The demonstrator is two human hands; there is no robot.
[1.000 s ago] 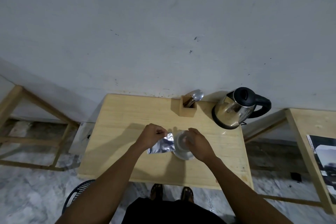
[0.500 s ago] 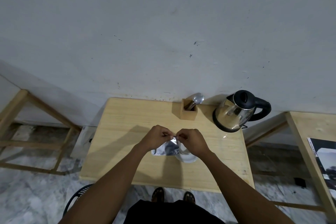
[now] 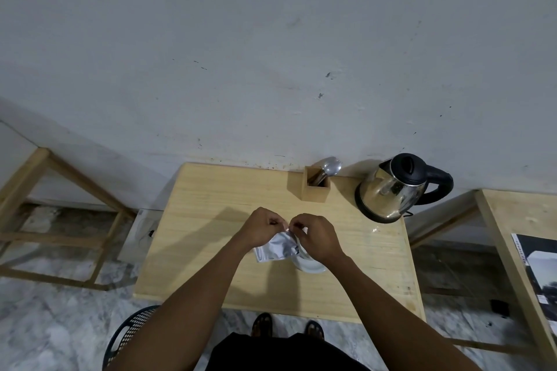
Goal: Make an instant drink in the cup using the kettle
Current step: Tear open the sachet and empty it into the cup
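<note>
Cup, white ceramic (image 3: pixel 310 265), sits on light wooden desk (image 3: pixel 211 220), mostly hidden under right hand (image 3: pixel 316 235). Left hand (image 3: pixel 262 227) and right hand both pinch top edge of silver foil sachet (image 3: pixel 275 250), fingers closed on it above the cup, likely so powder drops in once torn. Steel kettle with black lid (image 3: pixel 391 190) waits at back right, near wooden holder with metal spoon (image 3: pixel 316 187).

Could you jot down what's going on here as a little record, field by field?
Surface: wooden table against a grey wall
Left hand: pinching the top edge of the silver sachet
Right hand: pinching the same edge
Sachet: held over the table, beside the cup
Cup: white, mostly hidden under the right hand
Kettle: steel, back right corner, lid closed
Spoon: upright in wooden holder
</note>
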